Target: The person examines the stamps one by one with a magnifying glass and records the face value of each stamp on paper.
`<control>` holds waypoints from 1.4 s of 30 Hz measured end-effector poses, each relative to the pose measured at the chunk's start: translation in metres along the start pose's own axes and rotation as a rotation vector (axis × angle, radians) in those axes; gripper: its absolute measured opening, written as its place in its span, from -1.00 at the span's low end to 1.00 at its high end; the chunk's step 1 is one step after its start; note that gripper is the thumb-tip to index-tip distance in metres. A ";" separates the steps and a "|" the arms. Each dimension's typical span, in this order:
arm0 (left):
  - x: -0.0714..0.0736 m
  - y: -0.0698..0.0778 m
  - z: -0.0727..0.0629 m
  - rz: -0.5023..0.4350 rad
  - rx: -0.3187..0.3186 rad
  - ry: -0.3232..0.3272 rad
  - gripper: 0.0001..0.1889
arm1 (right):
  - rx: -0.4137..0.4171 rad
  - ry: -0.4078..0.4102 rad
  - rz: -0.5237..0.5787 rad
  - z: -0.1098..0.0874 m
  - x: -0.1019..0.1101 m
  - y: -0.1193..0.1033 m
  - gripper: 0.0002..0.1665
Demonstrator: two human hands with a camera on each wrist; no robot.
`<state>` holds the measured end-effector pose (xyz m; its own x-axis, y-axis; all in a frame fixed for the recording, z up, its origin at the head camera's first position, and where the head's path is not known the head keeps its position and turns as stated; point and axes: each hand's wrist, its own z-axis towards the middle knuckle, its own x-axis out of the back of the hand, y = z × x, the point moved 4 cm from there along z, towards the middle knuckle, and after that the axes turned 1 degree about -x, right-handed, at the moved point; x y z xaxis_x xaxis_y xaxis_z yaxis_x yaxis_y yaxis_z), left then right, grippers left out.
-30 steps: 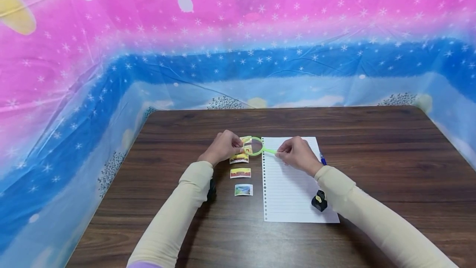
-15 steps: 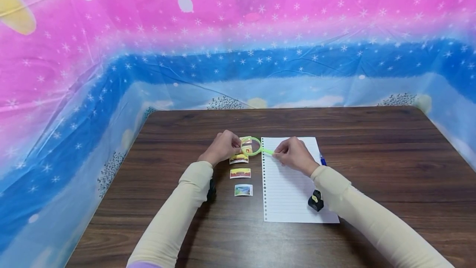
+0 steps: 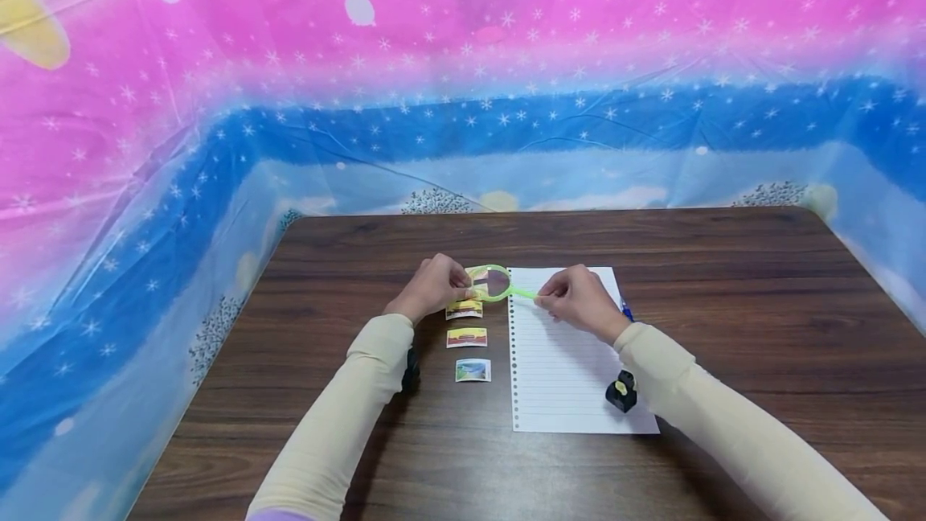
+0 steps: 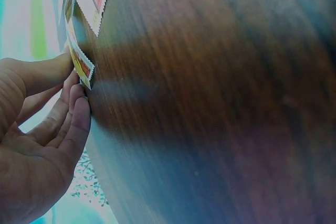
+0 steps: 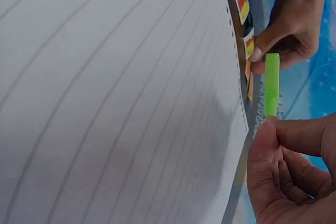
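Note:
My right hand (image 3: 579, 300) pinches the thin handle of a light-green magnifying glass (image 3: 524, 293) between thumb and fingertips. Its round lens lies over the farthest stamps in the head view. My left hand (image 3: 434, 284) is at the lens's left side, thumb and fingertips pinching a postage stamp (image 4: 81, 66) by its edge. Nearer me, in a column, lie a yellow-and-red stamp (image 3: 465, 309), a similar stamp (image 3: 466, 337) and a blue-green landscape stamp (image 3: 473, 370). The right wrist view shows the green handle (image 5: 271, 85) rising from my right fingertips, above the lined paper's far edge.
A sheet of lined, hole-punched paper (image 3: 564, 376) lies right of the stamps, under my right hand. Beside its right edge is a blue pen (image 3: 626, 310), partly hidden by the wrist. The brown wooden table (image 3: 760, 304) ends at a patterned cloth backdrop (image 3: 506, 127).
My right hand shifted the magnifying glass slightly left, then back right, its lens now a touch farther over the far stamps. My left hand stays in place.

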<state>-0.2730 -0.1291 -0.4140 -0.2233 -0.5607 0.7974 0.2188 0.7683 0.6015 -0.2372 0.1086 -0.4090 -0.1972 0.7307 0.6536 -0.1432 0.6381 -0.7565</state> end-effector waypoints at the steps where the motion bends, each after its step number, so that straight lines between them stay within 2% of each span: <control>1: 0.000 0.000 0.000 -0.004 0.001 0.000 -0.88 | 0.009 0.002 0.007 -0.001 0.003 0.001 -0.88; 15: 0.000 0.000 -0.001 -0.009 0.017 0.010 -0.89 | -0.023 0.070 0.046 -0.017 0.053 0.023 -0.79; 24: 0.000 0.001 0.000 -0.014 0.015 0.006 -0.90 | -0.092 0.115 0.063 -0.032 0.085 0.044 -0.71; 33: -0.001 0.000 0.000 -0.018 0.014 0.007 -0.90 | -0.120 0.163 0.014 -0.048 0.111 0.076 -0.67; 42: -0.001 0.000 0.001 -0.007 0.012 0.007 -0.91 | -0.156 0.198 -0.013 -0.059 0.126 0.109 -0.69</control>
<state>-0.2736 -0.1284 -0.4145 -0.2178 -0.5687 0.7932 0.2058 0.7677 0.6069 -0.2200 0.2847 -0.4074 -0.0006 0.7459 0.6661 0.0099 0.6661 -0.7458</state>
